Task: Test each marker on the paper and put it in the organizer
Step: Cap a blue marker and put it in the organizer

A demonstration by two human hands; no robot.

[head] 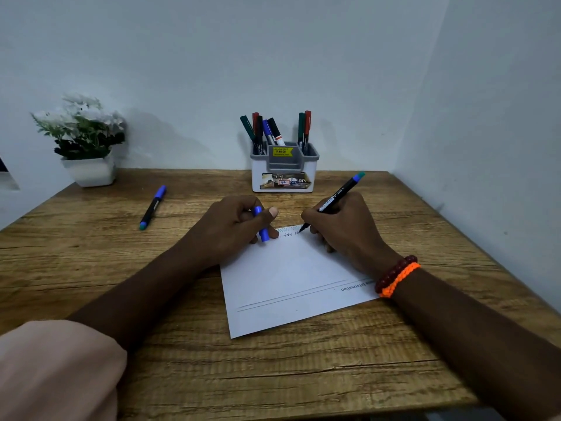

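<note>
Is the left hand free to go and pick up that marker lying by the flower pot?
Probably not yet. The left hand grips a blue cap and rests on the paper. The path to the marker on the table looks open, with only bare table between, but the hand is occupied.

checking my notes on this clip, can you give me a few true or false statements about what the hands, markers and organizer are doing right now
1. The right hand holds a marker with its tip on the paper. True.
2. The left hand is empty. False: it holds a blue cap.
3. The organizer has no markers in it. False: several stand in it, at both ends.
4. A capped marker lies on the table, left of the paper. True.
5. The flower pot stands right of the organizer. False: it stands at the far left.
</note>
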